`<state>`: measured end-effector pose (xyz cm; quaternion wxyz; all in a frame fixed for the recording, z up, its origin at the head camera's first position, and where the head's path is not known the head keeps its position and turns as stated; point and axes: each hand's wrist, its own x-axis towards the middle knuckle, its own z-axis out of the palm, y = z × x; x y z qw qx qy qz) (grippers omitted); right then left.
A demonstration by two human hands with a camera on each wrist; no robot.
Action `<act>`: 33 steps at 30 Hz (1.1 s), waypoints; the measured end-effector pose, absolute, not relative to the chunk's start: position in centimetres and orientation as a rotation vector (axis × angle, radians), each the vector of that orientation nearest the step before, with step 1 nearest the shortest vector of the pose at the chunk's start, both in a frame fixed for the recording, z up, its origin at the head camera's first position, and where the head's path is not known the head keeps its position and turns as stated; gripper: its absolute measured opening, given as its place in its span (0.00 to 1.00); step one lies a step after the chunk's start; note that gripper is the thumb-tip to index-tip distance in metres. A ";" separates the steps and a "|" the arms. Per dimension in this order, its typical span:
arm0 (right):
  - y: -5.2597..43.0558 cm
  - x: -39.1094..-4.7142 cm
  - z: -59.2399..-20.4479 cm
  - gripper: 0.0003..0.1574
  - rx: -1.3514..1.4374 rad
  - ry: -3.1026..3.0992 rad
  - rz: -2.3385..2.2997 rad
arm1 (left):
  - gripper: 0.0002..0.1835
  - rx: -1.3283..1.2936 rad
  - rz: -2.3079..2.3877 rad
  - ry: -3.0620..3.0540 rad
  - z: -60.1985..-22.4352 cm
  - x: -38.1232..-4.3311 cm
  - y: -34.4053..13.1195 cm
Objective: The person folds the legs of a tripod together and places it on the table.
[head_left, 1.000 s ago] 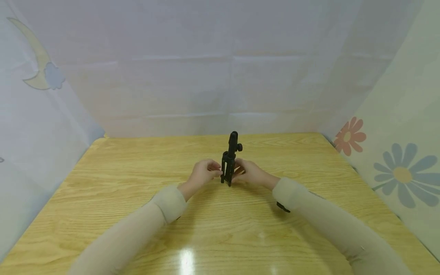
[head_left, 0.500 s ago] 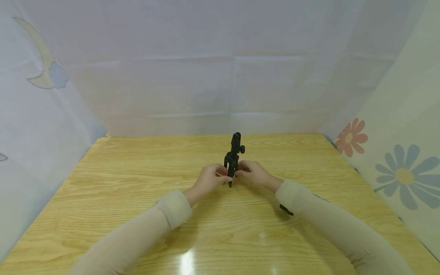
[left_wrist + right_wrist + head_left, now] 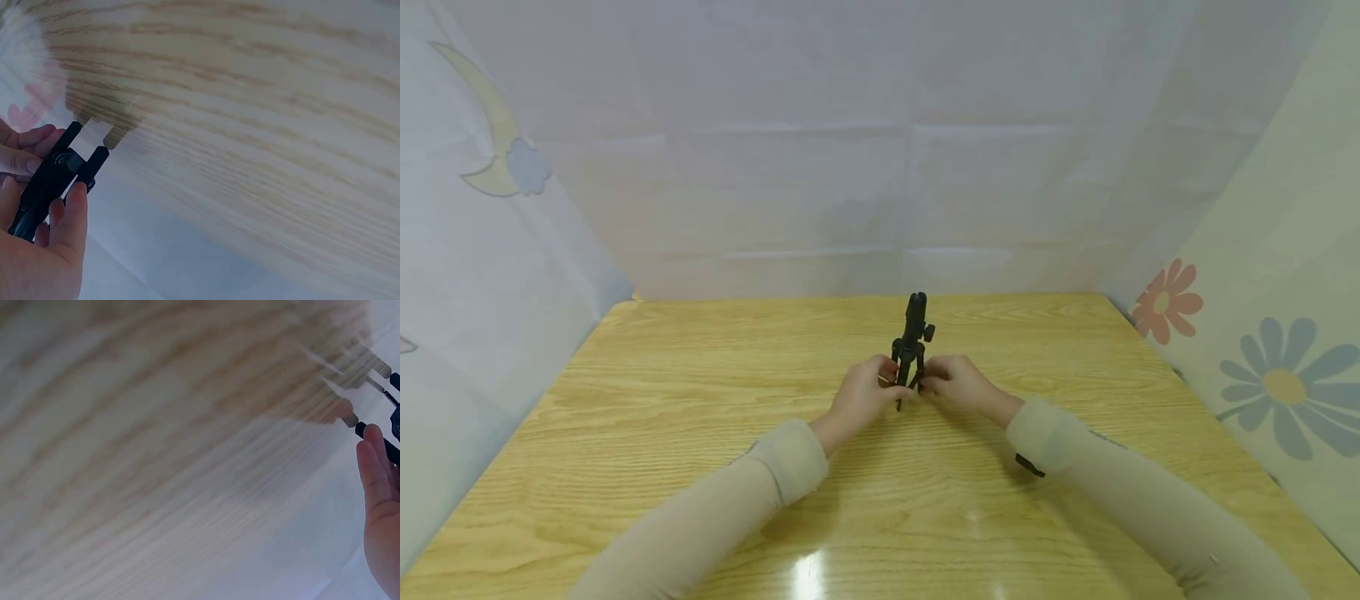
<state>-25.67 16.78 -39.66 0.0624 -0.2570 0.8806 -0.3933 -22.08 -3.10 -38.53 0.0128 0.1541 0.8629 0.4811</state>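
Note:
A small black tripod stands upright on the wooden table, with a knob on its right side and its legs set apart. My left hand holds the legs from the left, its thumb in front and the other fingers behind. From the right, my right hand pinches the right leg near its lower end. The left wrist view shows the tripod between both hands, two of its feet close to the tabletop. Only part of the tripod and the right hand enter the right wrist view, at its right edge.
The pale wooden table is glossy and reflects light near the front. A light cloth backdrop rises behind it, with a moon print at left and flower prints at right. A dark strap shows under the right cuff.
The tripod has turned and its legs now look wider apart. My left hand has come right and closed around the legs. My right hand has shifted slightly right and nearer.

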 end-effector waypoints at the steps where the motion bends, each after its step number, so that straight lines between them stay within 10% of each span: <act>1: 16.8 -25.7 -39.7 0.10 -0.780 2.660 -1.184 | 0.15 0.485 1.503 2.691 -38.5 -22.1 -3.1; 33: 16.4 -25.5 -39.5 0.08 -0.850 2.520 -1.240 | 0.08 0.429 1.722 2.571 -39.3 -23.5 -4.8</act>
